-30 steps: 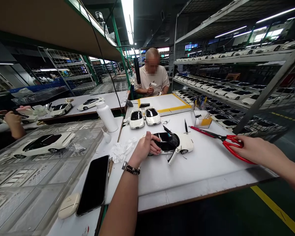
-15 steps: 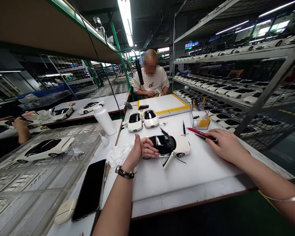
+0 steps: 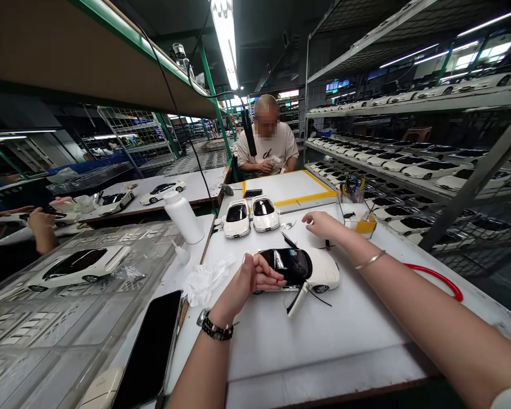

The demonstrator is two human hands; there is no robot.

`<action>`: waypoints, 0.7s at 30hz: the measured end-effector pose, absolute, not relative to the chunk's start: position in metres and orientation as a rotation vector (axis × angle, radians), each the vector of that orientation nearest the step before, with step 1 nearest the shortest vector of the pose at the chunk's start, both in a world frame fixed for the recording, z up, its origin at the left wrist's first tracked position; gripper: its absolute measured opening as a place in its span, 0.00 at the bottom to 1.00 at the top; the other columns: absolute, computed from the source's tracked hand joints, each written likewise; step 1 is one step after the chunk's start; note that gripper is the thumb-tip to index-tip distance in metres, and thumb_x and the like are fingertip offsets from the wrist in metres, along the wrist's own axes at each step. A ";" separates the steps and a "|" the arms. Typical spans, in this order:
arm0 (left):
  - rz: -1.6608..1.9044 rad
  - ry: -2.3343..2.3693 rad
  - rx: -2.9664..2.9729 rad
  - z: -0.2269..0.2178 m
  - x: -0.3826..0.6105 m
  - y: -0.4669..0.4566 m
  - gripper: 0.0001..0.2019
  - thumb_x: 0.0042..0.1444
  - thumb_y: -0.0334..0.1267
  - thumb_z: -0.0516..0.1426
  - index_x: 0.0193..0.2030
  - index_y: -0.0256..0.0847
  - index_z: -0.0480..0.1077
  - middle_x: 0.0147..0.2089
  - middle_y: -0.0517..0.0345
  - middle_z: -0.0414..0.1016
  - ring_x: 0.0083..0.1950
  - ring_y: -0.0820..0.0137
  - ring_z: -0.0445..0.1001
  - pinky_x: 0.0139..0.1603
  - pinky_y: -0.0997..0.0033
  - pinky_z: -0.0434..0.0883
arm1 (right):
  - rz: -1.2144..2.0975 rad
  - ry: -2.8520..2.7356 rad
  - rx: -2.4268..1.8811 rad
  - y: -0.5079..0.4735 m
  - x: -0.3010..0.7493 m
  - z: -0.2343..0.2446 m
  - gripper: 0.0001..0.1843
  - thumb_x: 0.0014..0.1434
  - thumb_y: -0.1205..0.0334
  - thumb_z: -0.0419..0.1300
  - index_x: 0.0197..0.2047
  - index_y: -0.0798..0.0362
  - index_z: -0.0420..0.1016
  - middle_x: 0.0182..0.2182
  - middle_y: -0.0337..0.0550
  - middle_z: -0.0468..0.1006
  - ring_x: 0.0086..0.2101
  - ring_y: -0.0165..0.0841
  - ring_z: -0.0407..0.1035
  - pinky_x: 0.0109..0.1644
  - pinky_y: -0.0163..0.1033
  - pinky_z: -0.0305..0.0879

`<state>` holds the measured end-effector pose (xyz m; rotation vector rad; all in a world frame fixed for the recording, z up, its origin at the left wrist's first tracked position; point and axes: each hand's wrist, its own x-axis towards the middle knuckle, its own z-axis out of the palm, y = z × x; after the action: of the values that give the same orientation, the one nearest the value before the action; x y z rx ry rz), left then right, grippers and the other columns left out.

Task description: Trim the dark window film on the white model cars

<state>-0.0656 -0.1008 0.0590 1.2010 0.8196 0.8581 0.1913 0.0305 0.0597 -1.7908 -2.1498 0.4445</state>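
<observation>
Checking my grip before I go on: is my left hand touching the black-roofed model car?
Touching. The head view shows the left hand with its fingers pressed against the near side of the model car.

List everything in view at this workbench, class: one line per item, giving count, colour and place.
White model cars: 2, white, far end of bench.
Black-roofed model car: 1, black and white, mid-bench.
Plastic bottle: 1, white, left of the white cars.
Smartphone: 1, black, lower left.
Crumpled tissue: 1, white, beside the left hand.
Pen holder: 1, clear, far right of bench.
Shelved model cars: many, white and black, right.
Co-worker: 1, pale T-shirt, beyond the bench.
Left hand: against the black-roofed model car.
Right hand: raised over the bench.
</observation>
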 end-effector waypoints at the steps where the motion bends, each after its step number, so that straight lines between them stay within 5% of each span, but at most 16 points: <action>1: 0.853 0.827 1.206 0.059 -0.066 -0.101 0.34 0.47 0.72 0.45 0.32 0.36 0.61 0.39 0.43 0.78 0.42 0.59 0.79 0.46 0.58 0.75 | 0.452 -2.151 -1.793 0.039 0.189 0.058 0.19 0.54 0.68 0.54 0.50 0.57 0.72 0.48 0.50 0.73 0.45 0.36 0.67 0.45 0.34 0.61; 13: 0.832 0.908 1.208 0.064 -0.064 -0.106 0.35 0.43 0.73 0.48 0.31 0.35 0.61 0.38 0.38 0.77 0.40 0.58 0.79 0.42 0.60 0.75 | 0.715 -2.228 -1.489 0.072 0.142 0.065 0.18 0.58 0.62 0.53 0.50 0.57 0.71 0.48 0.48 0.73 0.42 0.31 0.69 0.44 0.32 0.64; 21: 0.801 0.891 1.175 0.060 -0.062 -0.107 0.34 0.44 0.73 0.47 0.29 0.36 0.59 0.33 0.45 0.75 0.36 0.61 0.78 0.40 0.60 0.73 | 0.982 -2.608 -1.038 0.072 -0.012 0.115 0.24 0.54 0.57 0.59 0.54 0.54 0.69 0.48 0.45 0.74 0.43 0.32 0.70 0.46 0.31 0.65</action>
<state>-0.0621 -0.1073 0.0603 1.1754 0.8910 0.8009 -0.0122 0.0721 0.1145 -1.0381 -2.6076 0.9823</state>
